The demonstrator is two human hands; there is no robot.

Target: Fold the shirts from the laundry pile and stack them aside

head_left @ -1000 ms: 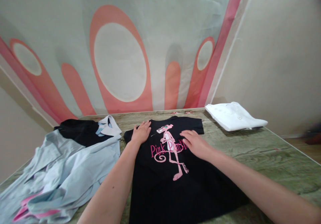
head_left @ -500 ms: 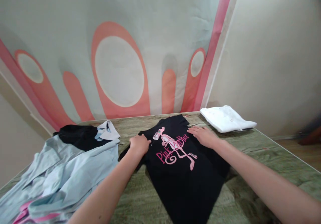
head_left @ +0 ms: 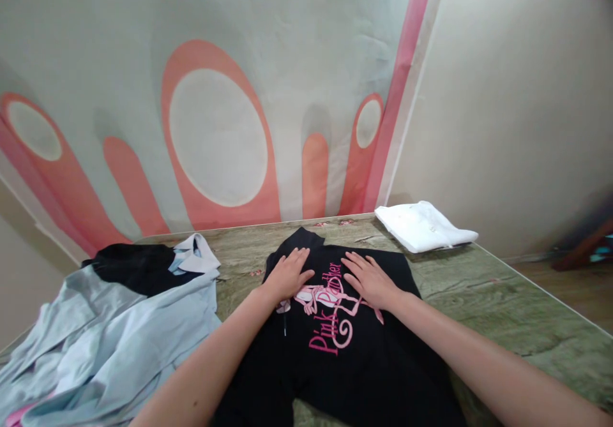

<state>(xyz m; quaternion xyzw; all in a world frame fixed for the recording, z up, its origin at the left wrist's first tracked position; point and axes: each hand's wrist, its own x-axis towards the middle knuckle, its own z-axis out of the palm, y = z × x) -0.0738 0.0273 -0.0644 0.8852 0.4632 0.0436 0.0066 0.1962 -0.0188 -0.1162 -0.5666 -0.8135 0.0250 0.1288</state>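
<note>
A black T-shirt [head_left: 354,376] with a pink cartoon panther and pink lettering lies spread on the wood-patterned table, its print turned sideways and one sleeve pointing to the back. My left hand [head_left: 286,275] rests flat on the shirt near that sleeve, fingers stretched out over the panther's head end. Beside the lettering, my right hand [head_left: 371,279] presses on the cloth with its fingers spread, covering part of the panther's leg. The shirt's nearer part runs out of view at the bottom.
A folded white garment [head_left: 426,226] lies at the back right of the table [head_left: 507,306]. To the left is a loose heap of light blue clothes [head_left: 129,331], with a black garment [head_left: 136,264] and a pale collar [head_left: 196,254] on it. A wall with a printed backdrop stands behind.
The black T-shirt has turned about a quarter on the table. My left hand went from gripping its edge to lying flat on it. My right hand stays spread on the cloth, slightly lower.
</note>
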